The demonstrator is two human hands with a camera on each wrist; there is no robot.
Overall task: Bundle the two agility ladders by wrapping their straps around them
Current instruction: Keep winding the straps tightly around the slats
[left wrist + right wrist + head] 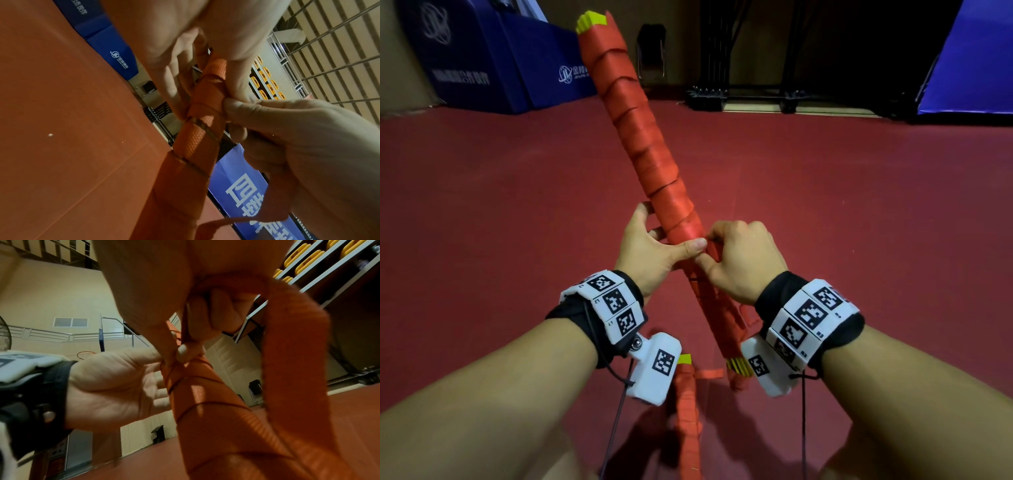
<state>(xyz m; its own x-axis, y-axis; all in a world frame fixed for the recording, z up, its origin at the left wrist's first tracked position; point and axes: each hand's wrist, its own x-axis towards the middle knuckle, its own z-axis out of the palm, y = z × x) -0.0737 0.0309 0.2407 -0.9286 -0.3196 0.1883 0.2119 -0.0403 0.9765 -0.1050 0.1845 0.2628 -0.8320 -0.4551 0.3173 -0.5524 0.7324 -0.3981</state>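
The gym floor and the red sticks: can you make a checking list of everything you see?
Surface: red floor, bare where seen.
Job's things: held bundle, wrapped in red strap, tilted up; second bundle lying on the floor below.
Clutter: nothing seen.
Hands: left hand grips the held bundle; right hand pinches the strap end against it.
Cables: thin black cords hanging from the wristbands.
Surroundings: blue mats, folding chair.

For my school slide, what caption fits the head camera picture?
Both hands, left and right, wrap a red woven strap around a bundled yellow-runged ladder.
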